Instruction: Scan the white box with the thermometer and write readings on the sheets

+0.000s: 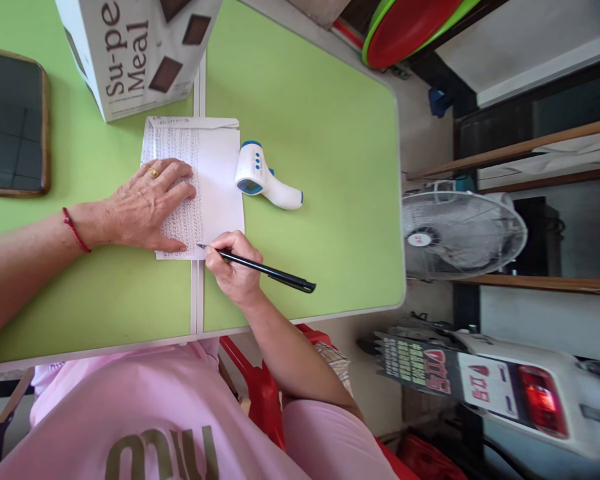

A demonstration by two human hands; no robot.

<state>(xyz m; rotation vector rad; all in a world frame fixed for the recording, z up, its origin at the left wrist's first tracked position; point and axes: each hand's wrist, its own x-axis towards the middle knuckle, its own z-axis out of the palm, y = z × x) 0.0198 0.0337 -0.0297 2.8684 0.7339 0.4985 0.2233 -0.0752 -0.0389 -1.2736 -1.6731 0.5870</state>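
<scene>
Green table (340, 253) with pale rim; behind it, one fan (465, 233) and one motorbike (535, 400). Left hand (147, 203): palm down, flat on the paper (223, 173), fingers loosely spread, thumb apart, gripping nothing; forearm lies across the table. Right hand (236, 267): curled, thumb and fingers pinched round a black pen (280, 275); wrist angled in over the table edge. Count on table: paper 1, pen 1, thermometer (266, 180) 1, box (140, 60) 1, phone (13, 127) 1. Paper lies under the left fingers, covered in rows of small handwriting beside a blank strip. Pen nib projects past the right fingertips at the paper's near end; nib contact cannot be told. Thermometer just beside the paper, beyond the right hand.
</scene>
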